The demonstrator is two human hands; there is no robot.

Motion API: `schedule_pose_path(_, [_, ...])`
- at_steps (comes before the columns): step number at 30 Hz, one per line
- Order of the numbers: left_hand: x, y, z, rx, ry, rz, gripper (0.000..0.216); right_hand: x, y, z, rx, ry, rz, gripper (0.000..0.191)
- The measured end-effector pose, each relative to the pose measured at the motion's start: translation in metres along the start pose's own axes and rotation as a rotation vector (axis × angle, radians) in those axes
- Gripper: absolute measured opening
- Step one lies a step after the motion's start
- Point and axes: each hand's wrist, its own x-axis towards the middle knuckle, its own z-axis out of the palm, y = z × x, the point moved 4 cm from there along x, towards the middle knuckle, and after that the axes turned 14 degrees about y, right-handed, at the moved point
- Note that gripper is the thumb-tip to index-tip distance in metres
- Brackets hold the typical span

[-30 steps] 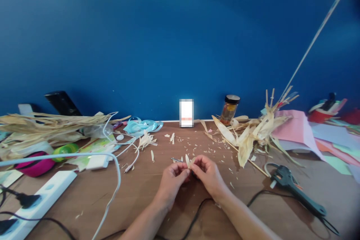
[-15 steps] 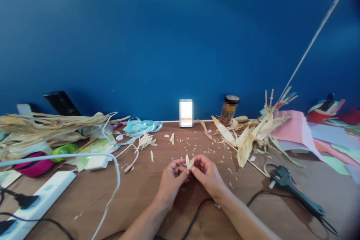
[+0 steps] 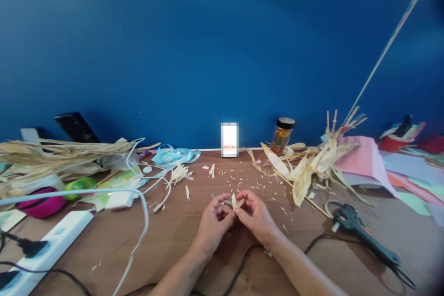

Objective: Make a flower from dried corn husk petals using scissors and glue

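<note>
Both hands meet over the middle of the brown table around a small pale piece of dried corn husk (image 3: pixel 234 201), whose narrow tips fan out in a V. My right hand (image 3: pixel 255 213) pinches its base between thumb and fingers. My left hand (image 3: pixel 215 223) is closed, its fingers curled and its thumb tip against the lower end of the husk. The base itself is mostly hidden by the fingertips. Behind the left fingers lies a thin metal tool (image 3: pixel 227 203), partly covered, its kind unclear. Small husk scraps (image 3: pixel 239 179) are scattered on the table beyond the hands.
A black glue gun (image 3: pixel 364 233) lies to the right, its cord running under my arms. Husk bundles (image 3: pixel 317 166) and a dark-lidded jar (image 3: pixel 281 136) stand at the back right. Light blue ribbon (image 3: pixel 175 155), a white cable (image 3: pixel 143 222) and a power strip (image 3: pixel 57 245) are left.
The husk piece has turned a little between the fingers, its right tip now lower and leaning right. My left fingers have shifted slightly, showing more of the metal tool. Both arms stay in place.
</note>
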Motion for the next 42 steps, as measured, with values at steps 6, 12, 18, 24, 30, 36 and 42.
schedule_pose_path(6, [0.0,0.0,-0.001,-0.02,0.0,-0.006,0.047,0.0,0.001,0.0,0.018,-0.017,-0.009,0.019])
schedule_pose_path(12, [-0.002,0.003,-0.001,-0.046,0.019,-0.02,0.047,-0.002,-0.004,-0.001,0.048,0.012,0.009,0.016])
schedule_pose_path(18, [-0.003,0.003,-0.003,-0.003,0.045,-0.1,0.032,0.003,0.001,-0.013,0.019,0.183,-0.015,0.017])
schedule_pose_path(24, [-0.003,0.003,-0.005,0.003,0.048,-0.084,0.019,0.002,0.003,-0.012,-0.012,0.162,-0.036,0.014])
schedule_pose_path(30, [-0.001,0.003,-0.007,-0.055,0.065,-0.074,0.014,0.001,0.003,-0.009,-0.012,0.148,-0.057,0.016])
schedule_pose_path(36, [0.0,0.001,-0.009,-0.075,0.08,-0.089,0.016,0.001,0.003,-0.009,0.0,0.145,-0.038,0.017])
schedule_pose_path(42, [-0.001,0.003,-0.008,-0.074,0.071,-0.095,0.017,0.002,0.004,-0.009,-0.012,0.141,-0.043,0.021])
